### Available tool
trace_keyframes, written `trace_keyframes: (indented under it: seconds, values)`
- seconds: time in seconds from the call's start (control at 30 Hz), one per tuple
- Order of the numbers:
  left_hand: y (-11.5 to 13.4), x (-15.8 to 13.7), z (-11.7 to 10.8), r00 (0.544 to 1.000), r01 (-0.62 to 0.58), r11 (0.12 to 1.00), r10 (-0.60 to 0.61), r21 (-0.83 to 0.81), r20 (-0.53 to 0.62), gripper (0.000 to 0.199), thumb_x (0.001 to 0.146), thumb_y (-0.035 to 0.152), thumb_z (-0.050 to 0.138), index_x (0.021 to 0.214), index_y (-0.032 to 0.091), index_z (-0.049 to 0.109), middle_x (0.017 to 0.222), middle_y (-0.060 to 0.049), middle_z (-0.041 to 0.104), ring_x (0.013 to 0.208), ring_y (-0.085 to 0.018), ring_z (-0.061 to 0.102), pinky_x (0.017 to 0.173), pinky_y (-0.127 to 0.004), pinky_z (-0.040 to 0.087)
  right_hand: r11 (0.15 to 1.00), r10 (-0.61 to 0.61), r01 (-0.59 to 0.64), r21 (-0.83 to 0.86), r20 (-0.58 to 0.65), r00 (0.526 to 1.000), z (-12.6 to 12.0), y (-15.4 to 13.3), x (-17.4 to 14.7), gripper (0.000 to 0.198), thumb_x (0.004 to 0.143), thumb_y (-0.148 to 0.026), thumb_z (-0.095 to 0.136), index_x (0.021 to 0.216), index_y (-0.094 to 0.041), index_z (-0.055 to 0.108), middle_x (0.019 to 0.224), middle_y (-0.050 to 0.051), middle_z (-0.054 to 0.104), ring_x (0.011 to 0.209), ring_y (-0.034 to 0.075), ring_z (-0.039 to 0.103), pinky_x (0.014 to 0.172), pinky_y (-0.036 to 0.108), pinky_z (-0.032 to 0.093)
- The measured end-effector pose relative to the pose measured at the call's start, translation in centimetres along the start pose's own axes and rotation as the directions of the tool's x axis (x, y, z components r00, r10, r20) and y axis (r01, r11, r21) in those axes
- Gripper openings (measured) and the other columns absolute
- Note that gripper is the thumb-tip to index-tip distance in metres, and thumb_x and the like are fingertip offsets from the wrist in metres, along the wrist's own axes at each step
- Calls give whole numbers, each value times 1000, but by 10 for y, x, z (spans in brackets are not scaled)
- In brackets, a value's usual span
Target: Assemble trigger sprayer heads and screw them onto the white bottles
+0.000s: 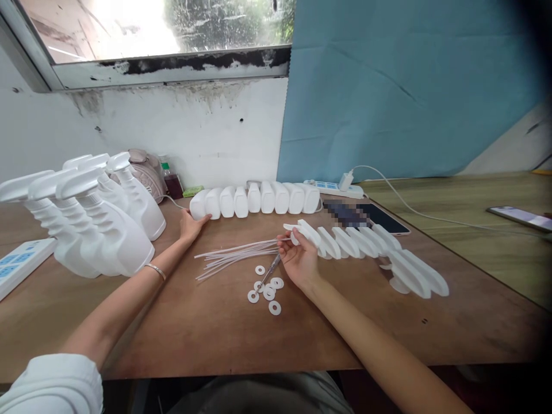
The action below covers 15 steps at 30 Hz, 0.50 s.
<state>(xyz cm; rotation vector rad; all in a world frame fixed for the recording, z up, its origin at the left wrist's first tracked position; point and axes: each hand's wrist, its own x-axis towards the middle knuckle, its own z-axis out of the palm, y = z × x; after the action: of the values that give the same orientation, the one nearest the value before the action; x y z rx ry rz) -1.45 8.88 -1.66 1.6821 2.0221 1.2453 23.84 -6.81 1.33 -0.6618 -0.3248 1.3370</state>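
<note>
My left hand (193,225) is at the left end of a row of white plastic bottles (253,198). Its thumb lies across the front of the end bottle and the other fingers are partly hidden behind it. My right hand (301,259) is closed, fingers curled, on the nearest white spray head (307,231) of a slanting row. Beside those fingers, thin white tubes (235,257) lie in a loose bundle. Several white ring washers (275,308) are scattered in front, with a slim metal tool (272,265), perhaps tweezers, among them.
Several white spray bottles (112,230) with heads on stand at the left, near a power strip (26,261). Behind are a beige bag (144,172) and a dark drink bottle (173,183). A tablet (385,219), another power strip (330,188) and a phone (520,217) lie to the right.
</note>
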Motion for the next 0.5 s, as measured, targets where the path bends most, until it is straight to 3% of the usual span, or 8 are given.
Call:
trace_keyframes:
  seconds: [0.07,0.13,0.2,0.23,0.27,0.33,0.4,0.5]
  values:
    - [-1,-6,0,992,-79,997,77,-17,-96,78,52,50,70,108,9,35,112,-19,45,108,-30,45,89,-40,36,1000,16,-16,-12,38,999,0,1,-1,3,65,-15,58,67,-13,56,63,3,63,52,8,57,45,14,47]
    - [2,-16,-3,960,-161,986,147,-39,-238,79,53,46,71,111,7,34,117,-19,38,114,-29,36,96,-40,29,999,37,-34,-29,98,994,0,2,-1,8,62,-12,60,70,-14,57,66,2,63,55,9,58,48,15,48]
    - [12,-31,-10,935,-203,971,156,-122,-319,69,59,44,68,109,8,35,117,-18,36,113,-28,35,97,-41,28,995,97,-88,-56,175,980,-1,5,0,11,62,-15,63,71,-14,58,64,1,61,52,7,54,45,15,46]
    - [19,-41,-14,938,-224,956,159,-188,-307,62,64,43,64,108,9,37,116,-17,36,111,-26,37,95,-40,30,988,145,-131,-77,217,965,-2,6,1,13,63,-19,65,72,-14,58,60,-1,58,48,5,50,42,14,43]
    - [28,-51,-20,945,-251,932,177,-263,-275,55,66,42,63,106,11,40,115,-15,37,107,-25,40,92,-39,33,978,199,-176,-107,266,943,-3,7,1,17,65,-24,66,74,-13,58,57,-2,55,44,4,46,39,13,39]
    - [47,-72,-32,940,-337,864,328,-375,-90,46,71,39,59,107,16,42,114,-11,43,106,-22,43,90,-36,36,946,312,-252,-205,360,879,-5,10,1,26,67,-34,66,79,-12,59,50,-5,46,38,2,37,34,12,30]
    - [62,-92,-41,858,-373,803,489,-465,155,41,73,37,58,107,19,46,113,-7,49,109,-21,43,94,-36,31,891,428,-296,-344,416,802,-6,12,-1,33,71,-40,62,84,-10,59,46,-7,37,36,0,30,33,12,22]
    - [70,-115,-44,723,-223,777,537,-588,435,46,72,35,61,112,20,46,109,-6,55,103,-20,49,91,-33,34,765,596,-324,-556,423,682,-7,16,-6,39,76,-46,55,85,-8,59,45,-9,29,34,-1,21,32,13,13]
